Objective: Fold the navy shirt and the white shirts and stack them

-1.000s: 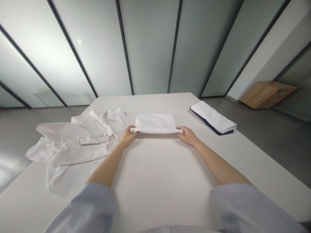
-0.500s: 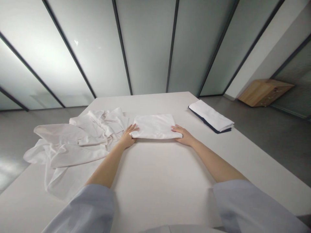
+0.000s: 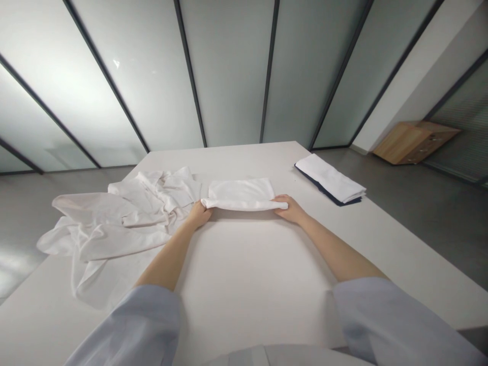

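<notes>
A folded white cloth (image 3: 241, 190) lies on the white table in front of me, its near edge lifted and turned over into a narrow band. At the left end of that band, my left hand (image 3: 200, 214) is closed on the fabric, some of its fingers hidden. My right hand (image 3: 290, 209) grips the band's other end, fingers wrapped around it. Close by my left forearm spreads a crumpled heap of white cloth (image 3: 148, 203), partly over the table's left edge.
On the right of the table (image 3: 251, 274) lies a folded white cloth (image 3: 331, 178) on top of a dark navy folded cloth (image 3: 349, 202). Beyond the table are frosted glass panels (image 3: 229, 76) and, far right on the floor, a wooden cabinet (image 3: 404, 143).
The cloth's near edge has been lifted and turned away from me into a narrow band. Both hands have closed on its ends; before, their fingers lay over the corners.
</notes>
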Action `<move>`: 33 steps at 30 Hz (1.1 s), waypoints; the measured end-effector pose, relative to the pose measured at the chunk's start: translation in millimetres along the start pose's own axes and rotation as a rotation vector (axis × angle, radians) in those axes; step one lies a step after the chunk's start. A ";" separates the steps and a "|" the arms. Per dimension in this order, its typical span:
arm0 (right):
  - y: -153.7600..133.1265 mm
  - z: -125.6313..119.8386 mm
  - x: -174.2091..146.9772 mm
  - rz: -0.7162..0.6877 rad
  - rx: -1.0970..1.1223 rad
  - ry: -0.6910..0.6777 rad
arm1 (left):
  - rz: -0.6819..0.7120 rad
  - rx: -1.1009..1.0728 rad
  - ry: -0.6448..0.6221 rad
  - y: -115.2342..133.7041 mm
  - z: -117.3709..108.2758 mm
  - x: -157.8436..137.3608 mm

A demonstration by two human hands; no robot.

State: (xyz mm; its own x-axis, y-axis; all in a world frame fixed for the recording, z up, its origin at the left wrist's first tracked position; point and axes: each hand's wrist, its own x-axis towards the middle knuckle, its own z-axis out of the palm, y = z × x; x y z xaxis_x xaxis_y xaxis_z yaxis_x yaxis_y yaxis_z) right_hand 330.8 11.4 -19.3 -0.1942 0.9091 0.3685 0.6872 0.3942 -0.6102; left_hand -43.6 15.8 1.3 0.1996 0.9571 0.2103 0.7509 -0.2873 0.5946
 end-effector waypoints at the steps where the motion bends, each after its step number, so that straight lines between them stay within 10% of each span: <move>1: -3.6 -1.0 0.2 0.046 0.010 -0.001 | -0.034 -0.014 0.018 1.1 -0.1 0.2; 15: -7.2 4.9 2.7 0.158 0.096 0.005 | -0.130 -0.174 0.067 -9.2 10.2 6.5; 33: -16.8 6.1 4.6 0.272 -0.354 0.003 | -0.276 0.287 0.109 20.8 5.6 2.4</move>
State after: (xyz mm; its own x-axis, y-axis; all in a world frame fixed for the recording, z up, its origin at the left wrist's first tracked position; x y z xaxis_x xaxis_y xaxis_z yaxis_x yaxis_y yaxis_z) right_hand 314.0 9.8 -11.6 0.0287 0.9727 0.2304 0.9105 0.0697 -0.4075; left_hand -23.9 12.4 9.9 -0.0900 0.9824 0.1638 0.9151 0.0167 0.4029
